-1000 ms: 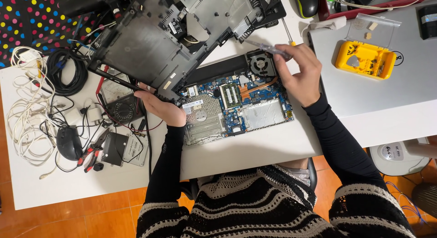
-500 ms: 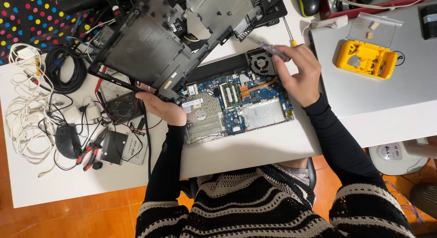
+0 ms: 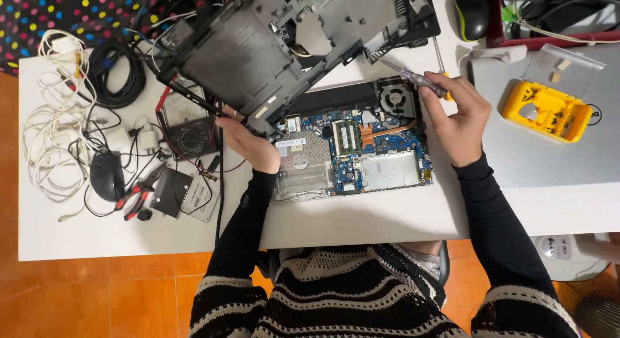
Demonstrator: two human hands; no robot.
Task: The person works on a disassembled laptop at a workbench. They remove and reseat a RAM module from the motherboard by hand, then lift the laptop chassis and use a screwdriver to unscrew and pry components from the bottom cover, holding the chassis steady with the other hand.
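A blue laptop motherboard (image 3: pixel 381 150) with a black fan (image 3: pixel 395 97) lies on the white table (image 3: pixel 361 215) in front of me. My left hand (image 3: pixel 248 141) rests on the board's left end, touching the lower edge of the black laptop chassis (image 3: pixel 258 50) that leans above it. My right hand (image 3: pixel 455 115) is at the board's right end and grips a clear-handled screwdriver (image 3: pixel 413 76), whose tip points up-left over the fan.
A yellow screw organiser (image 3: pixel 546 112) sits on a closed grey laptop (image 3: pixel 549 163) at right. A black mouse (image 3: pixel 473 15) lies at the top. At left are white cables (image 3: pixel 48 137), black coiled cable (image 3: pixel 119 76), another mouse (image 3: pixel 106 176), pliers (image 3: pixel 139 199) and a hard drive (image 3: pixel 184 192).
My right hand has drawn slightly right and away from the fan, tilting the screwdriver. My left hand and the chassis have barely moved.
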